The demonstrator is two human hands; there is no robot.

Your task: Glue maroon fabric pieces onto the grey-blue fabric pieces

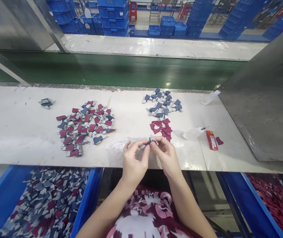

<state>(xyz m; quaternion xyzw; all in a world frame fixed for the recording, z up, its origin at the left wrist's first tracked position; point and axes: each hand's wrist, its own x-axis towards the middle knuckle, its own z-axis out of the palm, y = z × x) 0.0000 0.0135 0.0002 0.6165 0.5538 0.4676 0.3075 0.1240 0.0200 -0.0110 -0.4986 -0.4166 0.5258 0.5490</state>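
Note:
Near the front edge of the white bench, my left hand and my right hand meet around one small blue-and-grey moulded piece. Thumbs and fingertips of both hands pinch it, covering much of its surface. Just beyond my fingers lies a pile of flat dark-red pieces. Behind that pile are scattered several blue-and-grey pieces. To the left, a larger heap of grey pieces with red or blue faces spreads over the bench.
A clear bottle with a thin nozzle, a red box and a second bottle stand or lie at right. Blue bins of pieces sit below the bench. Beyond runs a green conveyor belt; a metal panel rises at right.

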